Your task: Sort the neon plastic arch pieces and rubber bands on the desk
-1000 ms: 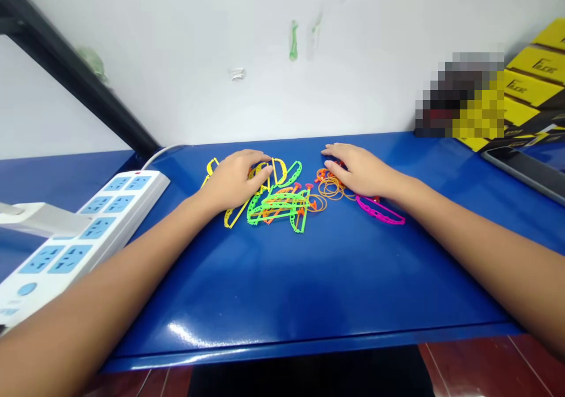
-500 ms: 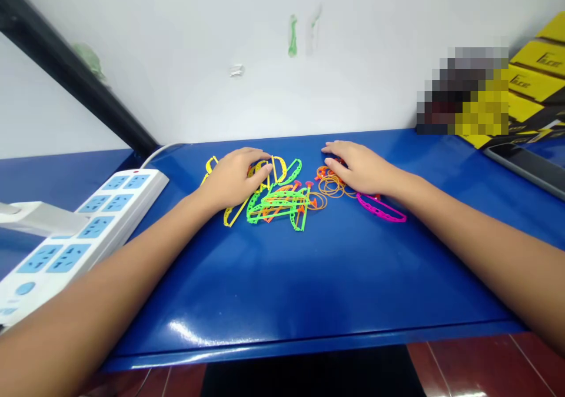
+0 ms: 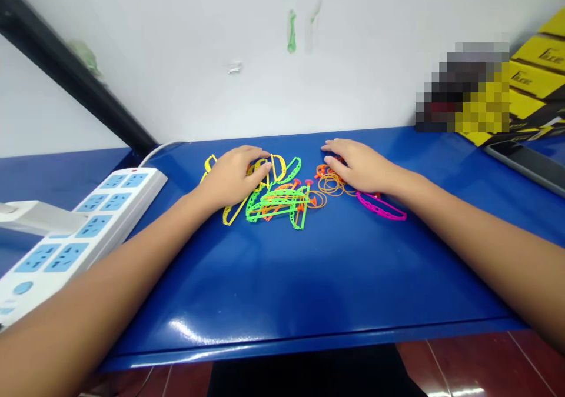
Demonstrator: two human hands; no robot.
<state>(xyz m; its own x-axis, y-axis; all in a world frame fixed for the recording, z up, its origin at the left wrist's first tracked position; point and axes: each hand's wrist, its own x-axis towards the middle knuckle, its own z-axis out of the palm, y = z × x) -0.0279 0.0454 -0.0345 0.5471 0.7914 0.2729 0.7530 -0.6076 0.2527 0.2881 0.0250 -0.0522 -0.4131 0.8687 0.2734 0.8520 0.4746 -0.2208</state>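
Observation:
Palm down, my left hand (image 3: 236, 176) rests over yellow plastic bow-shaped pieces (image 3: 278, 169), its thumb apart from the fingers. Just right of it lies a pile of green bow-shaped pieces (image 3: 276, 204) mixed with orange ones. My right hand (image 3: 362, 164) lies flat with spread fingers, partly covering orange pieces and a tangle of tan rubber bands (image 3: 333, 184). A magenta bow-shaped piece (image 3: 380, 207) lies below my right wrist. What is under both palms is hidden.
The blue table (image 3: 282, 285) meets a white wall behind. A white power strip (image 3: 95, 220) with a plugged-in adapter (image 3: 42, 217) is at left. Yellow boxes (image 3: 534, 79) and a dark phone-like device (image 3: 529, 164) are at right.

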